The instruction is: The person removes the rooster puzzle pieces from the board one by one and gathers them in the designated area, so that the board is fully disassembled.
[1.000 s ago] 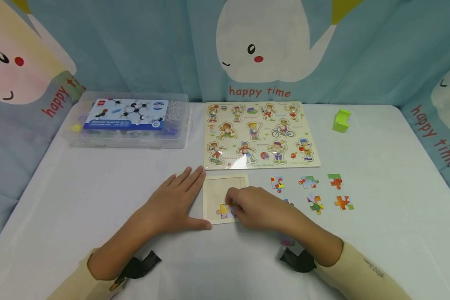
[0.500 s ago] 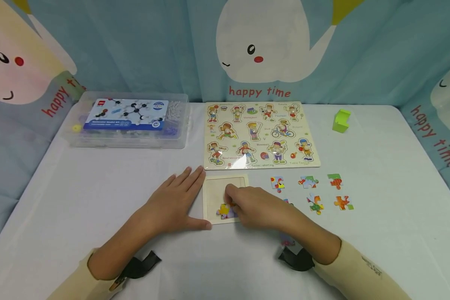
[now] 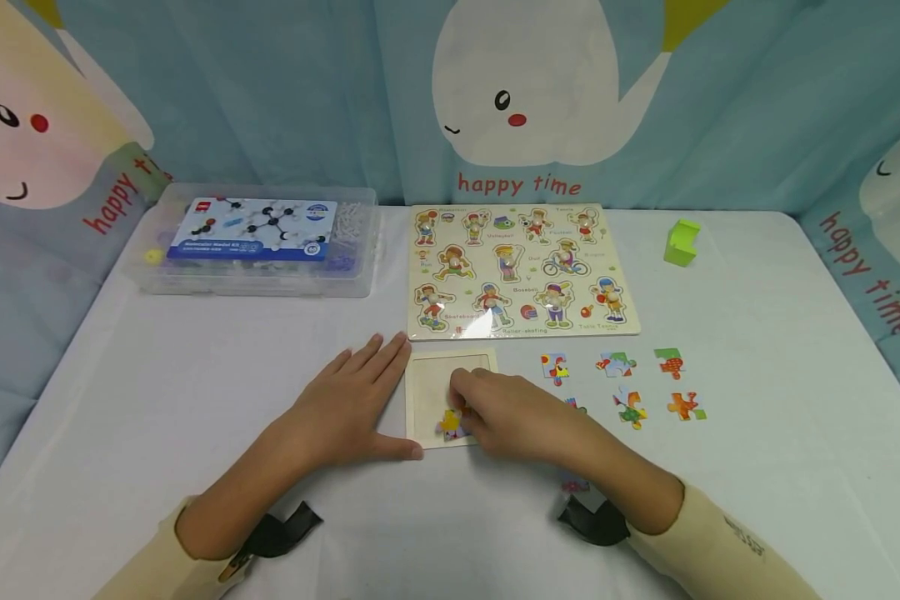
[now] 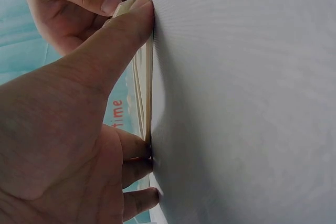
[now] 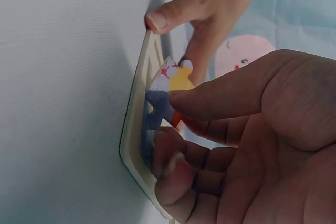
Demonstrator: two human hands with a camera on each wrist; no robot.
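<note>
My right hand (image 3: 521, 412) pinches a jigsaw piece (image 5: 181, 80) between thumb and fingers, over the near right part of a shallow square wooden puzzle tray (image 3: 429, 379). The piece has yellow, blue and red on it and stands tilted in the right wrist view; the fingers hide part of it. Spread flat at the tray's left side, my left hand (image 3: 345, 408) touches the frame, its thumb (image 4: 139, 19) at the near corner. Several loose jigsaw pieces (image 3: 630, 410) lie to the right of the tray, some partly hidden behind my right hand and forearm.
Behind the tray lies a wooden peg puzzle board (image 3: 525, 271) with sports figures. A clear plastic box (image 3: 251, 279) with a molecular model kit card stands at back left. A bright green block (image 3: 682, 242) sits at back right, before a blue curtain (image 3: 300, 100).
The pinched jigsaw piece has tilted and shifted slightly under my right fingers. My right hand has barely moved, and the left hand stays in place.
</note>
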